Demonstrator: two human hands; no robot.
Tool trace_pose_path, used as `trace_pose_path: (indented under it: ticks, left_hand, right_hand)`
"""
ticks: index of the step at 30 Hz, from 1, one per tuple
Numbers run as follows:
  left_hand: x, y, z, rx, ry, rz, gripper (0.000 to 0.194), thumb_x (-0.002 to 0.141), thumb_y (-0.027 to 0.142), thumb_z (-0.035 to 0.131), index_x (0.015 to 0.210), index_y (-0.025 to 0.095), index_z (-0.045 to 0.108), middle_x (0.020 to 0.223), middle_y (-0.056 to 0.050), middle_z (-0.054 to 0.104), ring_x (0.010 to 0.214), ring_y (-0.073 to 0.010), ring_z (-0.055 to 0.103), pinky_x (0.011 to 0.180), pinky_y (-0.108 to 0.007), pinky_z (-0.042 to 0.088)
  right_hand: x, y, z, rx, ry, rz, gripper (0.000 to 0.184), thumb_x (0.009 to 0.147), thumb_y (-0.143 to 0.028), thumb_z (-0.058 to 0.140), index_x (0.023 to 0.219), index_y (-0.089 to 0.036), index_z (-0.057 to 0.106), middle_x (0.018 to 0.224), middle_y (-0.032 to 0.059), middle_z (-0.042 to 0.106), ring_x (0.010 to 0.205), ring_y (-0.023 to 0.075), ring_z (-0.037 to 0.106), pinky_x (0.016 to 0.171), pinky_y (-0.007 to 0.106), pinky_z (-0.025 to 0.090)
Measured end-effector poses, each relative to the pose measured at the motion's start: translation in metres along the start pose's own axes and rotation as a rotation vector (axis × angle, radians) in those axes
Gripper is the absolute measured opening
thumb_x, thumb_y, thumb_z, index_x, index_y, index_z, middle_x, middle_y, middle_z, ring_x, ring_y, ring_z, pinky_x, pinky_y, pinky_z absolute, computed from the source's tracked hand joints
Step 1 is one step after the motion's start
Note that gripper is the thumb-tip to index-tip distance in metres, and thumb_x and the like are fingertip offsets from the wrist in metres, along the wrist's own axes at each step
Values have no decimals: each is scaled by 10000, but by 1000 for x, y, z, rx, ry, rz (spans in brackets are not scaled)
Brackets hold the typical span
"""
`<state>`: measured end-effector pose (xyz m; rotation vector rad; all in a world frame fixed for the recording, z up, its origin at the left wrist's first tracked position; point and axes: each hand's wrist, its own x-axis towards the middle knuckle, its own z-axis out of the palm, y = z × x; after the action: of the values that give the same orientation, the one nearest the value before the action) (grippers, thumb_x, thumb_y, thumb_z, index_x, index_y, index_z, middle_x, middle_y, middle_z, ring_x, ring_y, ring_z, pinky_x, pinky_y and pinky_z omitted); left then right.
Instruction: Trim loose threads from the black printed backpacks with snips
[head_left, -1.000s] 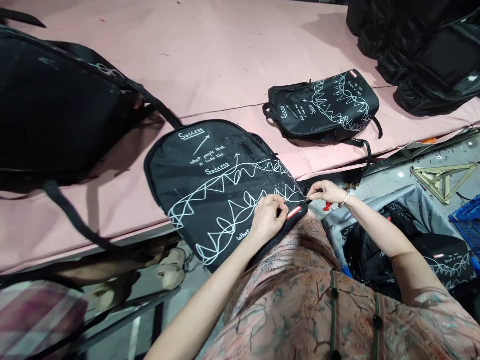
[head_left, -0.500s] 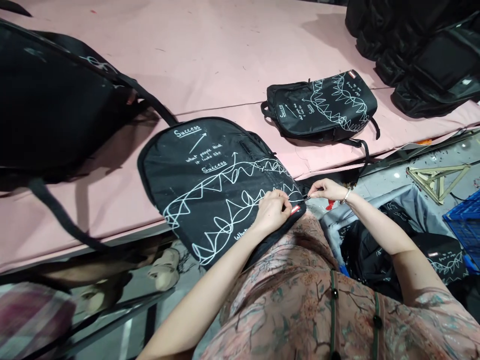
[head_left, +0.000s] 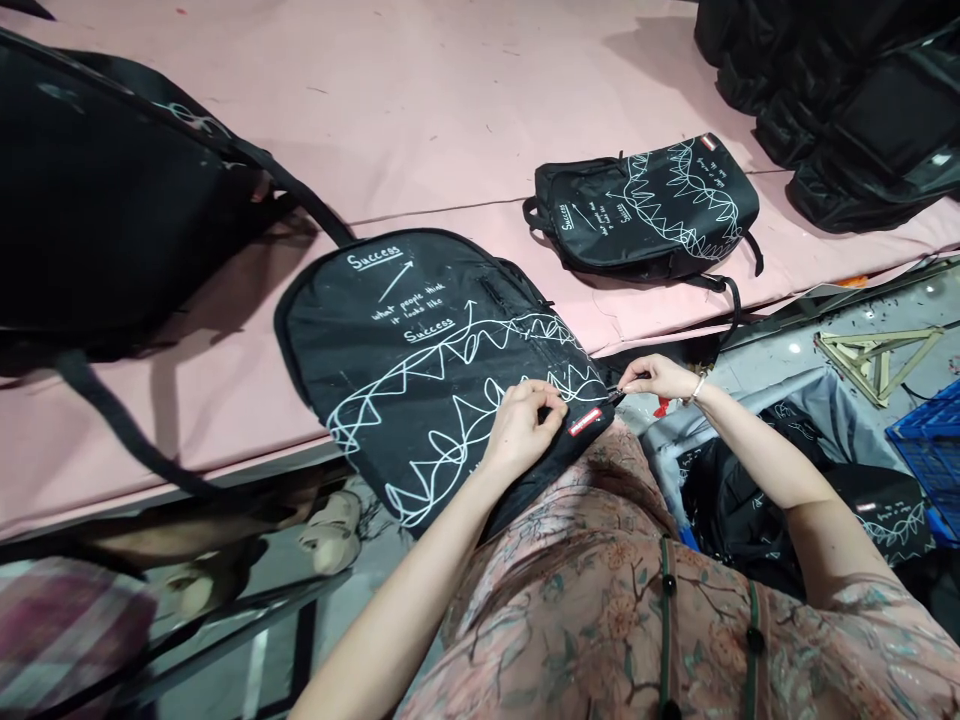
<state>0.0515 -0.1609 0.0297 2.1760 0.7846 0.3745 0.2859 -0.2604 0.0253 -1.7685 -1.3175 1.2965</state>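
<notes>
A black backpack panel (head_left: 390, 370) with white squiggles and the word "Success" lies across the pink table edge and my lap. Over its lower right part is my left hand (head_left: 525, 425), thumb and fingertips pinched together; anything between them is too small to make out. A red label (head_left: 585, 423) shows just beside those fingers. At the panel's right corner, my right hand (head_left: 660, 378) is closed on a small dark tool with a metal tip (head_left: 616, 393), which looks like thread snips. The tip is close to the fabric; contact cannot be made out.
A finished-looking black backpack (head_left: 652, 210) lies on the pink table (head_left: 420, 110). Dark bags are piled at the far right (head_left: 862, 130) and left (head_left: 97, 220). Right of my lap are a grey-lined container (head_left: 667, 440) with printed bags and a blue crate (head_left: 930, 450).
My left hand has shifted slightly left, away from the corner, uncovering more of the red label. My right hand has hardly moved and still holds the small tool.
</notes>
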Motion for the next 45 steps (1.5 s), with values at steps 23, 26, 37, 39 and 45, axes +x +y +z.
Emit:
trace_pose_path:
  ticks: [23,26,37,39,45]
  left_hand:
    - [-38,-1,-21,-195,146,-114,161,763,324,528,749,191,618,961,-57,583,919,-192,545,891,-384,411]
    - [-40,-3,-21,-204,158,-110,160,757,324,531,738,191,618,955,-59,585,920,-194,547,893,-387,412]
    - [-53,-7,-28,-270,262,-157,167,758,336,535,751,186,608,956,-62,601,921,-192,559,889,-368,423]
    - [-54,-6,-26,-298,268,-163,159,765,319,525,798,186,605,972,-64,607,913,-190,566,868,-360,439]
    - [-60,-1,-23,-290,247,-199,207,812,326,470,922,202,593,903,-42,636,792,-161,596,765,-319,489]
  right_hand:
    - [11,-30,32,-247,-56,-44,70,720,-177,640,763,-160,693,779,10,684,739,135,608,679,219,423]
    - [12,-33,38,-267,-58,-59,62,720,-162,640,752,-164,693,772,9,679,737,135,603,683,223,420]
    - [2,-34,22,-258,4,-23,73,709,-168,647,768,-160,690,778,15,672,724,137,587,683,245,424]
    - [3,-34,24,-256,-43,-9,74,712,-171,642,769,-154,687,770,16,674,719,134,588,688,244,422]
    - [13,-40,35,-118,-71,-88,85,694,-223,650,729,-148,670,748,16,657,722,133,584,680,241,430]
